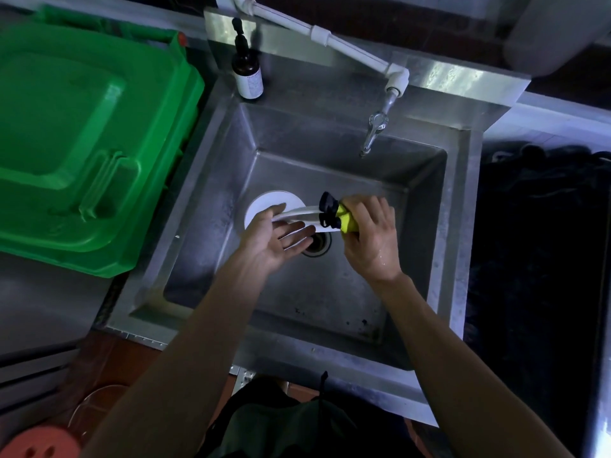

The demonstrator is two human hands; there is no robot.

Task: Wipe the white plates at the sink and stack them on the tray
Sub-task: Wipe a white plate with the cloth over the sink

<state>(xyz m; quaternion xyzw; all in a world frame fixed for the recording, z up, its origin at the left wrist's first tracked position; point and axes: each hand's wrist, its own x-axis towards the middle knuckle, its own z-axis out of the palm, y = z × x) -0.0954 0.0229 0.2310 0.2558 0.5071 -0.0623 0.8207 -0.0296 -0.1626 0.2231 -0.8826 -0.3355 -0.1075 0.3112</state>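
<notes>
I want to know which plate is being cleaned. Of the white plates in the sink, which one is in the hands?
The tilted plate, seen edge-on: the left hand supports it while the right hand presses a yellow-and-black sponge on its rim. The other plate lies flat beneath.

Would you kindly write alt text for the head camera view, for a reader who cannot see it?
Over a steel sink, a person's left hand supports a white plate held edge-on while the right hand presses a yellow-and-black scrubber against its rim. Another white plate lies in the basin near the drain; a green bin lid sits left, a brown pump bottle behind.
</notes>
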